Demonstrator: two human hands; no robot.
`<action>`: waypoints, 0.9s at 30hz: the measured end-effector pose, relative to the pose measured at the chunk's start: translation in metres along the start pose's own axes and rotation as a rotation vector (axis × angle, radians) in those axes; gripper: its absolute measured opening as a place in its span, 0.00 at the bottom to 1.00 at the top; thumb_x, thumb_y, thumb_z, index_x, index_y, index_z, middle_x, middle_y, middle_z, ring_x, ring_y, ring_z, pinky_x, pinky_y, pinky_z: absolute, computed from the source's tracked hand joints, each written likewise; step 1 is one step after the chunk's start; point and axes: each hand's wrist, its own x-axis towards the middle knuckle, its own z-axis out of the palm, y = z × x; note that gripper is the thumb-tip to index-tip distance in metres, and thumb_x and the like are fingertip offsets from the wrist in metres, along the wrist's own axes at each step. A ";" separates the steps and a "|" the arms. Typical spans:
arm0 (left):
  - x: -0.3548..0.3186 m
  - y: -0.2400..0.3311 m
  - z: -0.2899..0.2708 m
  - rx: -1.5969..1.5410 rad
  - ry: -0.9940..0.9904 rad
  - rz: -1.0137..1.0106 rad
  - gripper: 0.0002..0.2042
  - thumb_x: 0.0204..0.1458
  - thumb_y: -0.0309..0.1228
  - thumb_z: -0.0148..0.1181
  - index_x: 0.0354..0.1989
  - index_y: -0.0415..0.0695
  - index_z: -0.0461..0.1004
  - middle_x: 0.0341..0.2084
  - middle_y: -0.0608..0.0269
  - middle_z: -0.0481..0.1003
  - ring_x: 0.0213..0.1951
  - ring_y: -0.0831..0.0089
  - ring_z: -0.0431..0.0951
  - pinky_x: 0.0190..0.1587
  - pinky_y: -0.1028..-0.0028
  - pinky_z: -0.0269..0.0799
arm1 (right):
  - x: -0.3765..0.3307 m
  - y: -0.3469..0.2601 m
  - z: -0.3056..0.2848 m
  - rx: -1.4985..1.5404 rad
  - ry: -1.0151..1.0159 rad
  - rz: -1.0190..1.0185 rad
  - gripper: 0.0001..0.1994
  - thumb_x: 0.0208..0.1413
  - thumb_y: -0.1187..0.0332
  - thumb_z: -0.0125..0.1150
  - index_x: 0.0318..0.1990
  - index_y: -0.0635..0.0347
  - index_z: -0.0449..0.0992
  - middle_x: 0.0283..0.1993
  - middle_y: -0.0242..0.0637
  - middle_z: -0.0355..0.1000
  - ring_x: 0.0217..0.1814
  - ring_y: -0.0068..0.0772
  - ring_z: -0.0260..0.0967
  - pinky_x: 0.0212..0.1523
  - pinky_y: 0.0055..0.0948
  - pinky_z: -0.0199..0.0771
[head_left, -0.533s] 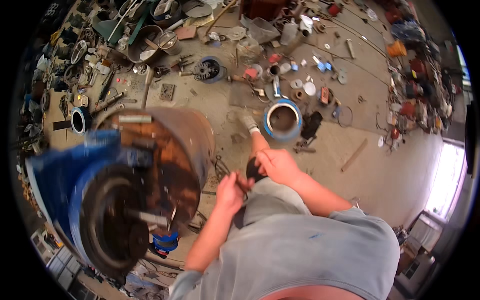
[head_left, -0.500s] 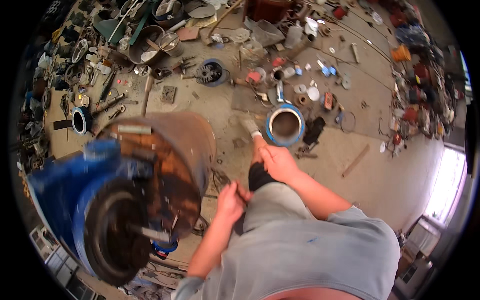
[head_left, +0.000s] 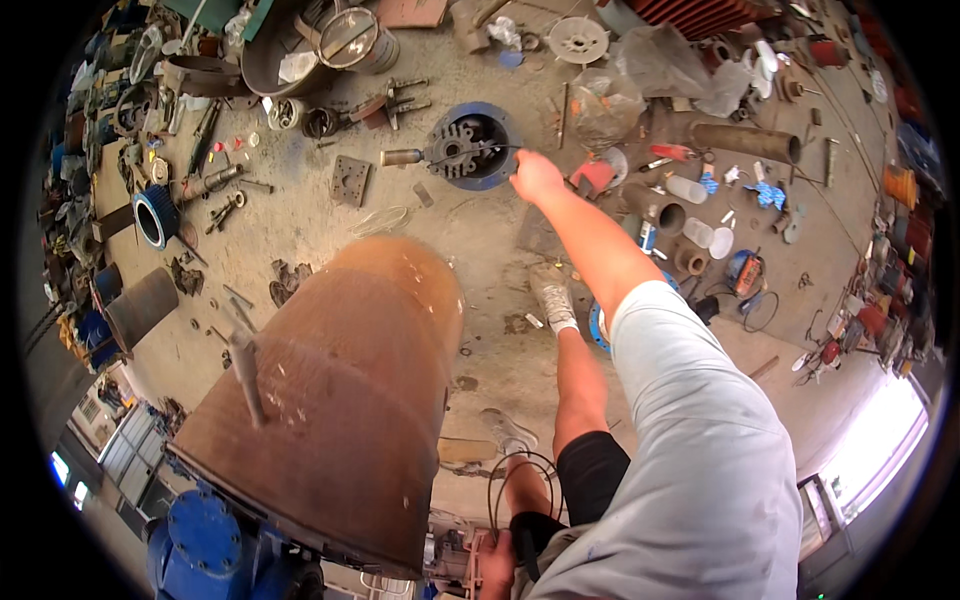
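Observation:
My right hand (head_left: 540,178) reaches far forward, closed on the end of a thin dark rod or wire (head_left: 500,148). The strand lies across a round blue metal housing (head_left: 485,184) on the floor, over the grey slotted metal part (head_left: 455,150) in it. Low in the view, beside my left leg, my left hand (head_left: 497,562) is closed round a coil of thin black cable (head_left: 492,490), whose loops stand up above it. Part of that hand is cut off by the lower edge. Whether the strand and the coil are one piece cannot be told.
A large rusty metal cylinder (head_left: 330,400) stands close on my left, with a blue machine (head_left: 205,530) at its near end. A blue flanged ring (head_left: 600,328) is partly hidden behind my right arm. Pipes (head_left: 745,142), a drilled plate (head_left: 350,180) and bags lie about the floor.
My right hand has left my knee and stretched forward to the blue housing. My left hand has dropped lower, with cable loops now showing. The view has shifted forward, and the rusty cylinder fills more of it.

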 end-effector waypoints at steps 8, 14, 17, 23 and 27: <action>-0.007 -0.060 0.010 0.314 -0.198 0.292 0.15 0.64 0.32 0.57 0.54 0.38 0.78 0.50 0.47 0.78 0.50 0.52 0.74 0.53 0.52 0.71 | 0.091 0.008 0.067 -0.131 -0.105 0.045 0.25 0.62 0.64 0.62 0.67 0.48 0.70 0.68 0.43 0.68 0.67 0.48 0.71 0.63 0.46 0.75; -0.010 -0.077 0.023 -0.072 -0.116 -0.264 0.11 0.66 0.34 0.58 0.48 0.40 0.79 0.43 0.60 0.78 0.46 0.64 0.73 0.48 0.62 0.69 | 0.012 0.017 0.116 -0.275 -0.099 -0.384 0.11 0.64 0.60 0.57 0.50 0.44 0.82 0.48 0.39 0.77 0.50 0.49 0.78 0.48 0.48 0.80; -0.014 -0.075 0.013 -0.177 -0.121 -0.226 0.11 0.65 0.35 0.61 0.46 0.39 0.80 0.35 0.66 0.78 0.38 0.75 0.74 0.41 0.72 0.70 | -0.056 0.028 0.137 -0.231 -0.246 -0.409 0.10 0.62 0.60 0.59 0.47 0.44 0.84 0.45 0.36 0.79 0.49 0.48 0.78 0.47 0.45 0.80; 0.021 -0.139 -0.021 0.035 -0.114 0.111 0.12 0.68 0.36 0.59 0.45 0.39 0.80 0.31 0.68 0.80 0.36 0.82 0.76 0.39 0.76 0.73 | -0.166 -0.013 0.098 0.090 -0.087 -0.455 0.10 0.59 0.59 0.65 0.44 0.48 0.86 0.42 0.36 0.81 0.49 0.46 0.78 0.47 0.43 0.79; 0.000 -0.086 -0.027 -0.149 -0.220 0.198 0.08 0.67 0.34 0.58 0.45 0.44 0.80 0.25 0.72 0.73 0.27 0.83 0.68 0.31 0.78 0.64 | -0.267 -0.039 0.029 0.207 0.054 -0.431 0.12 0.58 0.58 0.66 0.45 0.51 0.87 0.41 0.40 0.82 0.49 0.47 0.78 0.49 0.43 0.79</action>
